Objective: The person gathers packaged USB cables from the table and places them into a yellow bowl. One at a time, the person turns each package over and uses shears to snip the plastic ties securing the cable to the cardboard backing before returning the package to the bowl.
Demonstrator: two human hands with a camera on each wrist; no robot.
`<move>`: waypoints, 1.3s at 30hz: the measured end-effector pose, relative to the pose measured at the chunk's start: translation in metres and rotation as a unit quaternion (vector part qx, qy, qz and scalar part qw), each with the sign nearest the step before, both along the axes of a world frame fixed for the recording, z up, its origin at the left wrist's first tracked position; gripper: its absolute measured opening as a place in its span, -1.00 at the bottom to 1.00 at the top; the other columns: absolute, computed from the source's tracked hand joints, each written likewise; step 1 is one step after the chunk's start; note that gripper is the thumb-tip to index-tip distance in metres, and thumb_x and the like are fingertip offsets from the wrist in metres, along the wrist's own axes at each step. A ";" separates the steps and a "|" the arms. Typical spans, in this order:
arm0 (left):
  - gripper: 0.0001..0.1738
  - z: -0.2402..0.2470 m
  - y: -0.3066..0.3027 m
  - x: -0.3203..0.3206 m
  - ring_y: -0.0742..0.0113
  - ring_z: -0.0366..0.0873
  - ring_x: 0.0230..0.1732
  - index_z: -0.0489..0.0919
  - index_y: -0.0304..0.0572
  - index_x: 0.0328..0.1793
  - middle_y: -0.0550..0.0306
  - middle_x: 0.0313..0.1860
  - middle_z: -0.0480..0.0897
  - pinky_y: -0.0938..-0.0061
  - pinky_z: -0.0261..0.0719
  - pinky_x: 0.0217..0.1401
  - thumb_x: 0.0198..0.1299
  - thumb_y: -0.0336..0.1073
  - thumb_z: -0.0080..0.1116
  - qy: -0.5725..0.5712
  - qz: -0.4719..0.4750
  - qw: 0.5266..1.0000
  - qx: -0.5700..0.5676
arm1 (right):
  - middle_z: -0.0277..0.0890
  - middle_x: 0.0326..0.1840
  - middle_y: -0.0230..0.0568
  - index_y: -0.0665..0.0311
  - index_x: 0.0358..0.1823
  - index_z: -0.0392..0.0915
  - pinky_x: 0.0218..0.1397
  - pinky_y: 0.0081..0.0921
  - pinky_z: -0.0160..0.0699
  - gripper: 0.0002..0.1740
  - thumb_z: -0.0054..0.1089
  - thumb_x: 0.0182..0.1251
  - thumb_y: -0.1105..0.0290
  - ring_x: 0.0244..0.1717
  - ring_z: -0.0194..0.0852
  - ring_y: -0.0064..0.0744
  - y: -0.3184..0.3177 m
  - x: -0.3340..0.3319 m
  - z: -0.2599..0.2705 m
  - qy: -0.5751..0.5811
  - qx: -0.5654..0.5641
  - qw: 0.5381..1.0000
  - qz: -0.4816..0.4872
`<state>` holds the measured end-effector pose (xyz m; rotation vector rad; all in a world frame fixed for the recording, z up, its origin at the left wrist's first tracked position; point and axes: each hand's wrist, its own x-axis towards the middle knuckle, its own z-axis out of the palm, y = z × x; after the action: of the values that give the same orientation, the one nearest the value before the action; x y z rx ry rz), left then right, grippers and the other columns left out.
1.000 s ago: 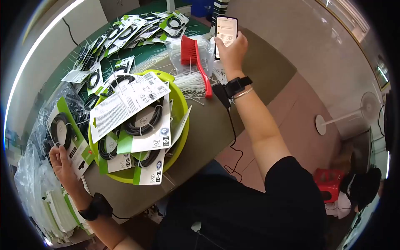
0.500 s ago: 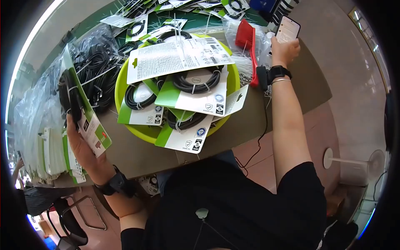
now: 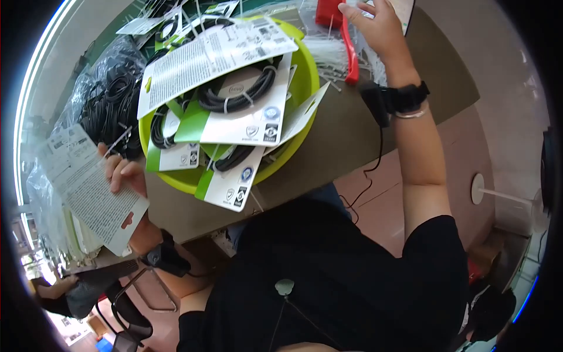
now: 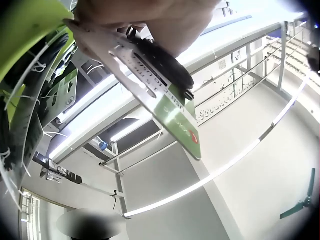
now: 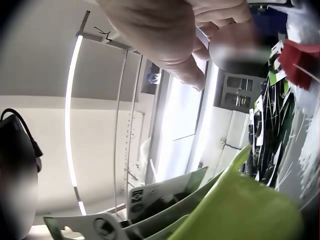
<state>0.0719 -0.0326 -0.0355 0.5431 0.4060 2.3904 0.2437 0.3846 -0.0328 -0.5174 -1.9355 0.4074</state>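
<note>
My left hand (image 3: 130, 176) grips a carded cable (image 3: 88, 182) at the left of the bowl. The card's printed white back faces up in the head view; its green front and black coil show in the left wrist view. At the top right, my right hand (image 3: 381, 29) has its thumb spread from its fingers, with nothing seen between them. Beside it, a phone (image 3: 406, 13) shows only as a sliver at the frame's top edge. A yellow-green bowl (image 3: 309, 88) stands between the hands, heaped with carded black cables (image 3: 237, 91).
A red brush (image 3: 350, 56) lies by white cable ties (image 3: 322, 56) near my right hand. Loose black cables (image 3: 111, 97) in clear plastic lie left of the bowl. A black cord (image 3: 381, 141) hangs from my right wrist. Another person (image 3: 88, 293) shows at the lower left.
My left hand has turned the carded cable from its front to its printed back. My right hand has come off the phone, its thumb now spread. The view has shifted, cutting off most of the phone.
</note>
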 end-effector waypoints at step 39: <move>-0.38 -0.002 0.070 0.073 0.43 0.43 -0.30 0.18 -0.29 0.40 0.15 -0.24 0.41 0.27 0.28 0.36 0.34 -0.06 -0.08 0.050 -0.075 0.996 -0.024 | 0.60 -0.27 -0.01 0.35 -0.27 0.61 -0.06 -0.27 0.51 -0.71 0.13 0.16 0.25 -0.14 0.56 -0.07 -0.162 -0.044 0.045 -0.734 0.214 0.542 0.350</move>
<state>0.1449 0.0373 -0.0379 0.6494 0.4502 2.2109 0.1997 0.2222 0.0120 0.6130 -3.7432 -0.2294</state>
